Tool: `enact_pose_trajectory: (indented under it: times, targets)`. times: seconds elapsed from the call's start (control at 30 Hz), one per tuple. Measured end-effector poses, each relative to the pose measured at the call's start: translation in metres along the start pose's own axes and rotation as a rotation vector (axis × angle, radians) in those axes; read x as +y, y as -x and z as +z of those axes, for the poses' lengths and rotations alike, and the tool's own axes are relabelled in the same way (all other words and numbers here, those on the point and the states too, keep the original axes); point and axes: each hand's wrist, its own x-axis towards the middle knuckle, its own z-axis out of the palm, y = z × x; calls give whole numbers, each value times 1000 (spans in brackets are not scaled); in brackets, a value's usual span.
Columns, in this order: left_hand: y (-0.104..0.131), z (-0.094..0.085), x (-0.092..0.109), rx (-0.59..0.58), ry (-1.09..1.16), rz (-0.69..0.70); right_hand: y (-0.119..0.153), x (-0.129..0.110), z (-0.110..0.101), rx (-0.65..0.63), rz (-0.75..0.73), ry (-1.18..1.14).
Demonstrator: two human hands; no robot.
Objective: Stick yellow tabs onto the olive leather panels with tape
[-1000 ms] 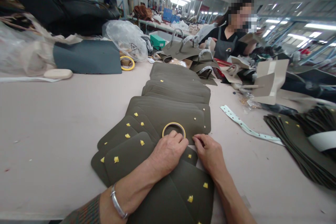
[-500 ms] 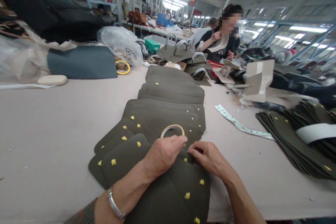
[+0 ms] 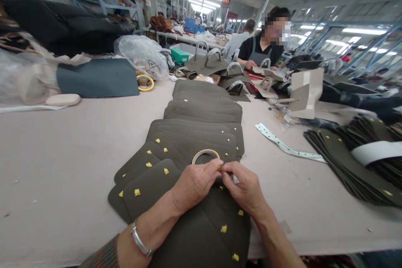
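Worktable (image 3: pixel 78 146): left hand (image 3: pixel 193 184) grips tape roll (image 3: pixel 205 151); right hand (image 3: pixel 244 184), beside roll, pinches yellow tape (image 3: pixel 219 168); dark panels (image 3: pixel 194 134) lie beneath roll.

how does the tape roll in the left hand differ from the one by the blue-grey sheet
The left hand holds the near roll, while the far roll rests on the table. The near roll looks larger in view than the far roll. Both are yellow rings.

Tape roll (image 3: pixel 205 151): left hand (image 3: pixel 193 186) is hiding part
Front panels (image 3: pixel 194 238): are running past the bottom edge
Sleeve (image 3: pixel 105 255): is leaving there too
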Motion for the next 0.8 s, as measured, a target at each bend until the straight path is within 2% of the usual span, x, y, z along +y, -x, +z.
enact_pose_trajectory:
  times: [0.17,0.27,0.33,0.43,0.5,0.57,0.63,0.7,0.8]
  targets:
    - [1,-1,1,-90,-22,-9,7,1,5,93,-26,93]
    - [-1,-2,2,-83,-92,-20,9,-3,7,119,55,76]
    - [-2,-2,3,-49,-139,-9,9,-6,9,133,193,-22]
    - [-3,-1,6,29,-169,42,6,-6,14,150,499,-344]
    - [-3,1,8,65,-166,72,3,2,16,168,690,-574]
    - [-2,3,8,61,-171,57,-1,14,16,184,810,-682]
    - [-3,5,7,2,-209,-7,-4,27,13,187,836,-657]
    - [-4,6,5,-101,-272,-70,-7,38,9,175,792,-554]
    - [-6,7,2,-234,-336,-89,-10,46,5,119,706,-367]
